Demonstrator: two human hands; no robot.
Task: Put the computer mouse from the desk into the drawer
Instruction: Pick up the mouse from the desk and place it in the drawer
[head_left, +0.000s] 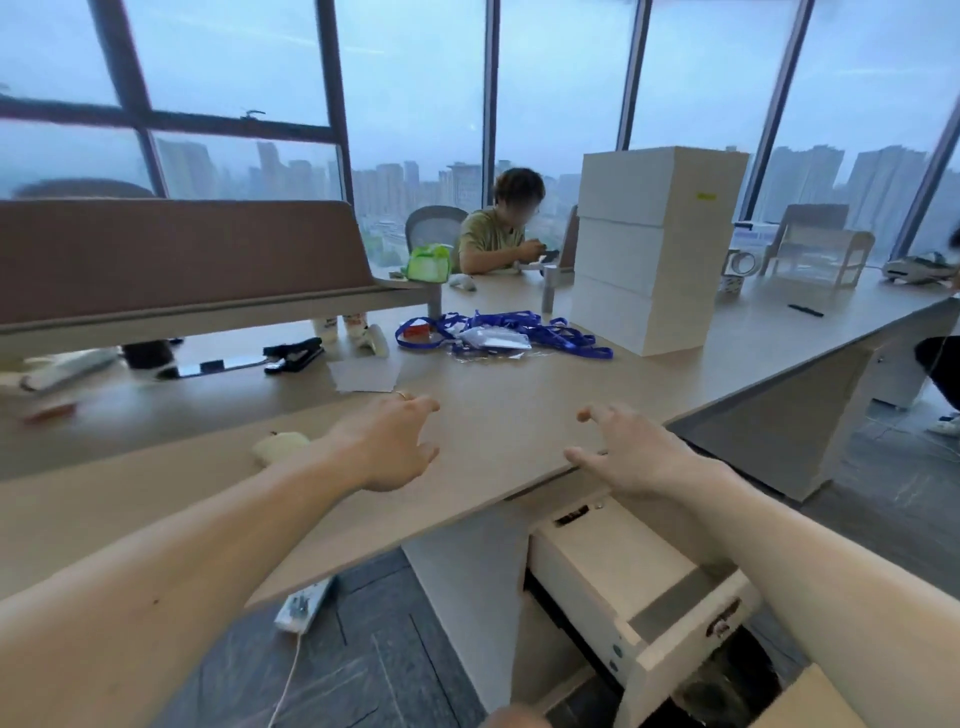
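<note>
Biggest worry right now: I honestly can't tell which thing is the mouse. Both hands are empty. My left hand (395, 441) and right hand (634, 452) hover over the desk (498, 415) with fingers spread apart, gripping nothing.

What could go wrong, as I see it:
- I grab the wrong thing. There's a cream lump (280, 446) just beside my left wrist that's roundish enough to fool me, and it's blurry.
- My best guess for the mouse (461, 281) is the white rounded object way out ahead of my left fingertips, next to the green bag (428, 262). That's a long lean across the desk, so a sloppy fingertip pinch could drop it.
- The tangle of blue lanyards (519, 325) lies between my fingers and that spot. If I drag my hand back low I could snag them and pull the pile along.
- The drawer (597, 561) is already pulled out, below my right forearm and tucked partly under the desk edge. Leaning forward, I could bump it with my body or knock it partway closed.

So relative to my fingers, the likely mouse is well apart, forward and between the two hands, a bit closer to the left. The drawer is down and back toward me on the right side. I'd guess it's an easier reach with the left.
</note>
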